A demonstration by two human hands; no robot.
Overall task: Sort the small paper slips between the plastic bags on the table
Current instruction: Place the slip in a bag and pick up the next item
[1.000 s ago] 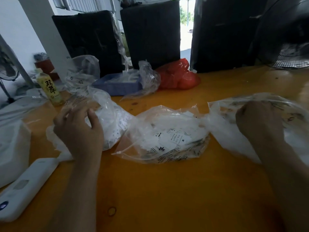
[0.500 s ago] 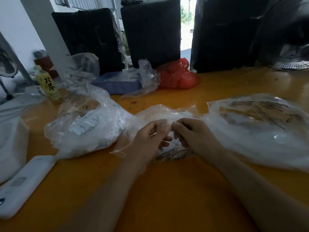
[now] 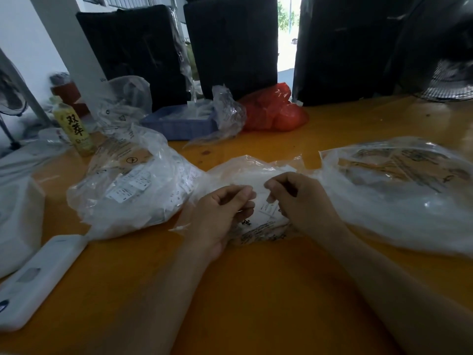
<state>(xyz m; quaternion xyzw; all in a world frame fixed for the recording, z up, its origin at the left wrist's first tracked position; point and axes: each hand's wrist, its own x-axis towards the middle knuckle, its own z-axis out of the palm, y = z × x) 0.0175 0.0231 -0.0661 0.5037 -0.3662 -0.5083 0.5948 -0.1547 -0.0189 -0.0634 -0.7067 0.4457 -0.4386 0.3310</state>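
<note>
Three clear plastic bags of small white paper slips lie on the orange table: a left bag, a middle bag and a right bag. Both my hands are over the middle bag. My left hand has curled fingers pinching at the bag's plastic and slips. My right hand faces it, fingertips pinching a slip at the bag's mouth. What exactly each fingertip holds is partly hidden.
A white device lies at the front left beside a white box. A yellow bottle, a blue tray, loose clear bags and a red bag stand behind. Black chair backs and a fan line the far edge.
A second ago my hands were apart on the left and right bags. They came together over the middle bag and now work at its slips, barely shifting in the last half second.
</note>
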